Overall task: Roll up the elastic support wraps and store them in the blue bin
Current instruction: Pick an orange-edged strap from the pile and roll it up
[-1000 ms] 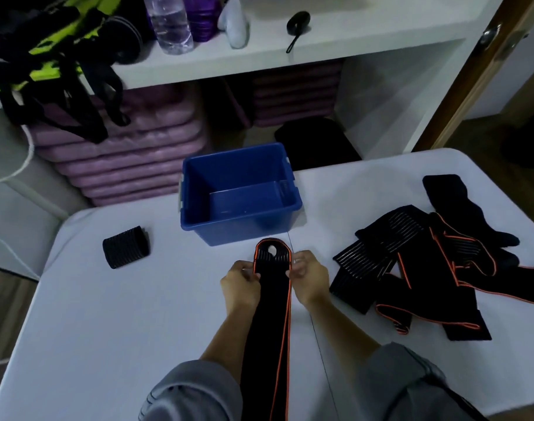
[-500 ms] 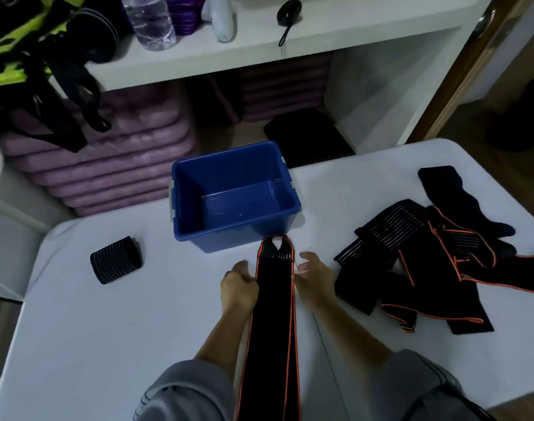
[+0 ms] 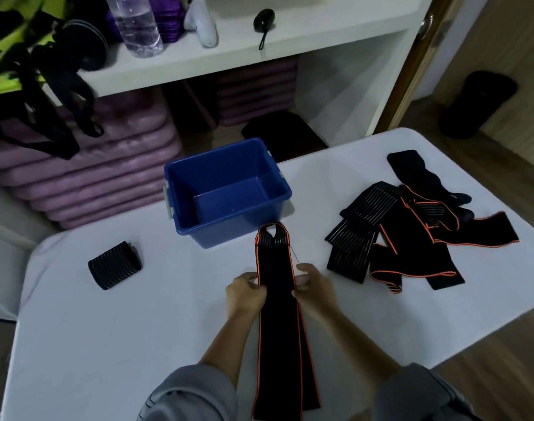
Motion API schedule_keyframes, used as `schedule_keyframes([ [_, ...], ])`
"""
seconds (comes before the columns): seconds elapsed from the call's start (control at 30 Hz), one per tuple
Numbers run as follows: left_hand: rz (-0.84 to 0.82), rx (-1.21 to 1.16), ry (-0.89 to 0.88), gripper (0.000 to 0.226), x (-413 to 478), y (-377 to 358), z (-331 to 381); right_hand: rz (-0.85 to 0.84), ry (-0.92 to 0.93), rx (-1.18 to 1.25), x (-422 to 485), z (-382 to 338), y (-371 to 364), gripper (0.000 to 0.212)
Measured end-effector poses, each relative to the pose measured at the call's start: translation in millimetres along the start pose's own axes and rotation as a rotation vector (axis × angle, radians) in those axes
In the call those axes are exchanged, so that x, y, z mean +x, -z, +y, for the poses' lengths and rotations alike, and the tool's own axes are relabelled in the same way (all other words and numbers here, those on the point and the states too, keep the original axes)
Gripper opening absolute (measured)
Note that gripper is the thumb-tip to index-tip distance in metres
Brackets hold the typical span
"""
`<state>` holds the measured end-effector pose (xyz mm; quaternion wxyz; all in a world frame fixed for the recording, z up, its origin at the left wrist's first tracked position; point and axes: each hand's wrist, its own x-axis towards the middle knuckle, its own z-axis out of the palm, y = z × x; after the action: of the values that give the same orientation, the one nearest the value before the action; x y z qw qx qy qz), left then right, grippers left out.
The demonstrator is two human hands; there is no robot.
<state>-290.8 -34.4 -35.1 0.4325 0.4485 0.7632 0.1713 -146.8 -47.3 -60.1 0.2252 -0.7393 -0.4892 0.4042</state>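
At lower centre, an orange-edged wrap (image 3: 276, 278) is laid along the worktop (image 3: 107, 344), its two edges pinched by the left hand (image 3: 244, 294) and the right hand (image 3: 313, 287). The blue bin (image 3: 220, 235) is seen just beyond its looped end.

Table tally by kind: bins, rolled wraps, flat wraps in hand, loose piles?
blue bin: 1
rolled wrap: 1
flat wrap, pinched by left hand and right hand: 1
loose pile (wraps inside too tangled to count): 1
Total: 4
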Motion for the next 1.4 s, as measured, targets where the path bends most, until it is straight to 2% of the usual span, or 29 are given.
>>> schedule_keyframes([
  [0.1, -0.003, -0.003, 0.052, 0.038, -5.0, 8.5, -8.0, 0.009, 0.002, 0.012, -11.5, 4.7, 5.8, 0.048],
  [0.23, -0.057, 0.026, 0.121, 0.027, -21.4, 11.2, -22.2, -0.038, 0.019, -0.151, -29.5, 12.6, 8.3, 0.046],
  [0.4, -0.101, 0.003, 0.126, 0.027, -39.2, 3.7, -30.7, -0.070, 0.008, -0.260, -50.4, 15.4, 2.2, 0.026],
  [0.47, -0.124, -0.063, 0.142, 0.028, -40.5, 0.4, -32.7, -0.062, 0.026, -0.234, -55.9, 17.4, -0.7, 0.029],
  [0.6, -0.154, -0.165, 0.165, 0.052, -37.2, -5.6, -44.7, -0.077, 0.039, -0.138, -65.9, 23.8, 1.6, 0.045],
  [0.8, -0.155, -0.137, 0.164, 0.027, -66.7, 9.6, -50.9, -0.117, 0.024, -0.178, -83.8, 39.5, 0.1, 0.050],
  [0.9, -0.188, -0.118, 0.137, 0.021, -77.4, 7.1, -59.5, -0.144, 0.014, -0.193, -92.4, 46.3, -3.2, 0.054],
  [1.07, -0.197, -0.093, 0.077, 0.025, -84.8, -2.1, -70.4, -0.141, 0.019, -0.126, -100.1, 53.1, -5.1, 0.058],
  [1.4, -0.148, -0.019, -0.095, 0.031, -90.7, -14.3, -81.1, -0.050, 0.173, -0.140, -105.3, 61.9, -9.2, 0.042],
])
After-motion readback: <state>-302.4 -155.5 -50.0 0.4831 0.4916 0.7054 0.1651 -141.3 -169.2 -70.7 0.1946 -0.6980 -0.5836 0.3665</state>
